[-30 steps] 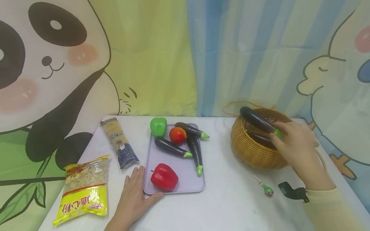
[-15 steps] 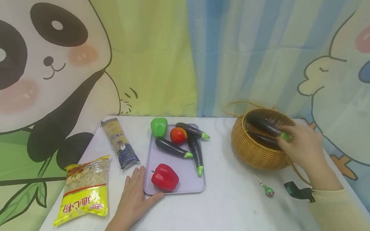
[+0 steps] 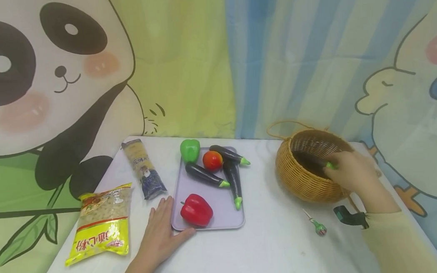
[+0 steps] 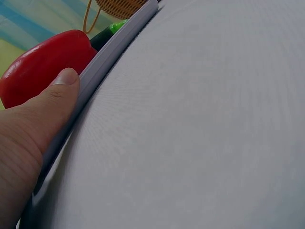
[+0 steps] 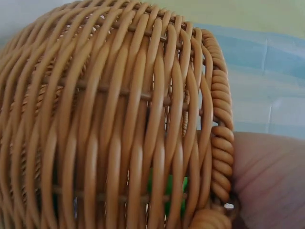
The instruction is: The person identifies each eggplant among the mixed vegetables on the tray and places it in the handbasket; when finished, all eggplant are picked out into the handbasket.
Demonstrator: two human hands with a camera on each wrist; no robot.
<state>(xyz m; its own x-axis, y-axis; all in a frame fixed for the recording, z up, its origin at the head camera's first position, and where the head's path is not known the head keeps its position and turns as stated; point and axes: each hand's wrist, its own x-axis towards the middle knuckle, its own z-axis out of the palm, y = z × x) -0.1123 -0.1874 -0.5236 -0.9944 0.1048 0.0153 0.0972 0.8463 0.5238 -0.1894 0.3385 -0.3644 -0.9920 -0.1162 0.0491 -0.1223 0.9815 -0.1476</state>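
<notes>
My right hand (image 3: 350, 171) reaches over the rim of a round wicker basket (image 3: 300, 185) and pinches an eggplant (image 3: 311, 159) by its green end. Most of that eggplant lies down inside the basket, in shadow. In the right wrist view the basket's woven wall (image 5: 114, 109) hides the fingers, with a bit of green (image 5: 169, 191) showing through the gaps. My left hand (image 3: 160, 236) rests with straight fingers at the near left corner of a lilac tray (image 3: 223, 217). Its thumb (image 4: 62, 90) lies along the tray's edge, close to a red bell pepper (image 3: 196, 210).
Several eggplants (image 3: 206, 175), a tomato (image 3: 212, 160) and a green bell pepper (image 3: 190, 150) sit on or at the tray's far end. Left stand a yellow pasta bag (image 3: 101, 223) and a slimmer pasta packet (image 3: 143, 168). A lollipop (image 3: 319, 227) lies before the basket.
My right hand has lowered the eggplant from above the basket's rim down into it. A second eggplant seen in the basket earlier is no longer distinguishable. The left hand stays on the tray corner.
</notes>
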